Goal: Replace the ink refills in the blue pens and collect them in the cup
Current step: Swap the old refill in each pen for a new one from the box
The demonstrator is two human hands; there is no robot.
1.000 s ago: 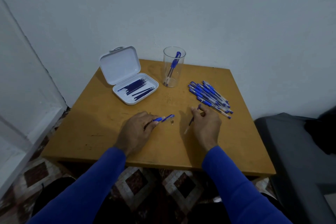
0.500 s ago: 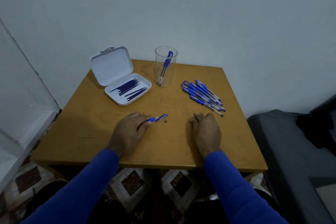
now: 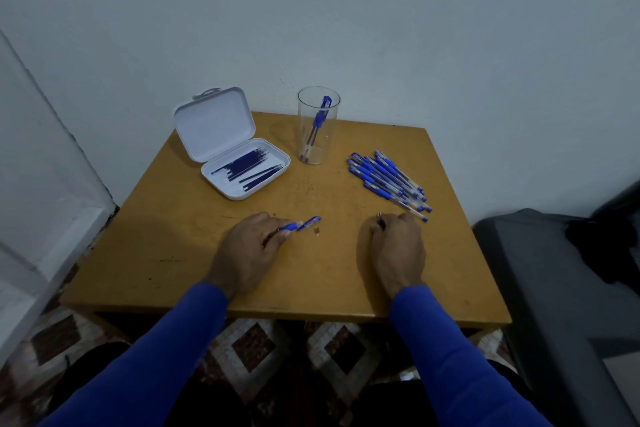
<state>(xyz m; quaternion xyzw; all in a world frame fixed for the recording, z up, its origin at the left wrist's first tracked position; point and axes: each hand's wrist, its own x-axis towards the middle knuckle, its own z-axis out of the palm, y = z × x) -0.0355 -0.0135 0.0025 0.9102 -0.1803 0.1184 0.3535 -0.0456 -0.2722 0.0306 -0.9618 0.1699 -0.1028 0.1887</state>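
Left hand (image 3: 247, 253) pinches blue plastic pen barrel (image 3: 300, 225), axis toward two o'clock; white refill case (image 3: 242, 168) at twelve; right hand (image 3: 396, 246) curled around small dark part.

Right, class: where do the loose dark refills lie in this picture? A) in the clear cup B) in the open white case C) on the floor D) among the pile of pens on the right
B: the refills lie in the tray of the open white case, left of the clear cup, which holds one pen.

Dim, flat, bluish indoor light, soft shadows, sharp centre, with wide-angle bending and darkening toward the edges.
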